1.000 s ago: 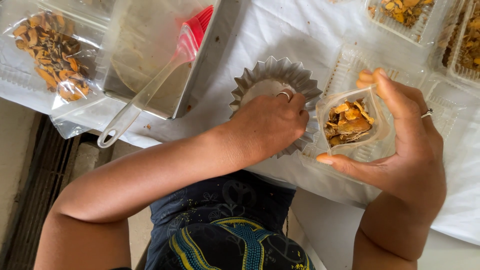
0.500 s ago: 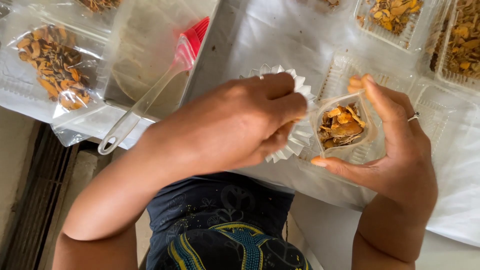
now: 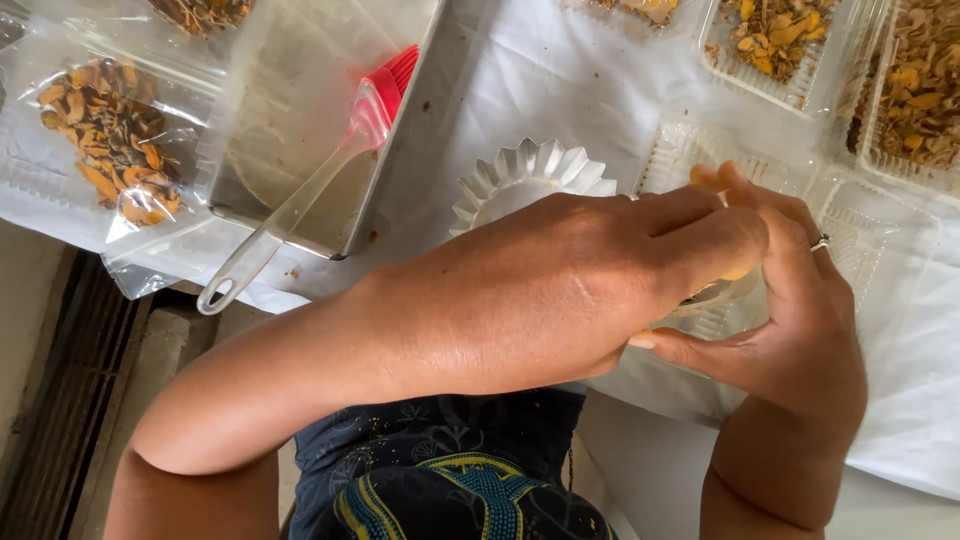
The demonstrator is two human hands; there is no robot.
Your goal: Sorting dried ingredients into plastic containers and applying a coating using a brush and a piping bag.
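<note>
My right hand [image 3: 800, 320], a ring on one finger, cups a small clear plastic cup [image 3: 712, 297] of which only a sliver of rim shows. My left hand [image 3: 590, 290] reaches across from the left. Its thumb and fingers curl over the top of the cup and hide what is in it. A fluted metal tart mould [image 3: 515, 175] sits on the white cloth just behind my left hand, partly covered by it.
A metal tray [image 3: 300, 110] with a red silicone brush [image 3: 330, 160] lies at the back left. Beside it is a clear bag of orange-brown dried pieces [image 3: 110, 140]. Clear plastic boxes [image 3: 780, 40] of similar dried pieces line the back right. The table edge runs below my hands.
My left hand left the tart mould and moved right onto the cup in my right hand, covering the orange-brown pieces that showed in it before.
</note>
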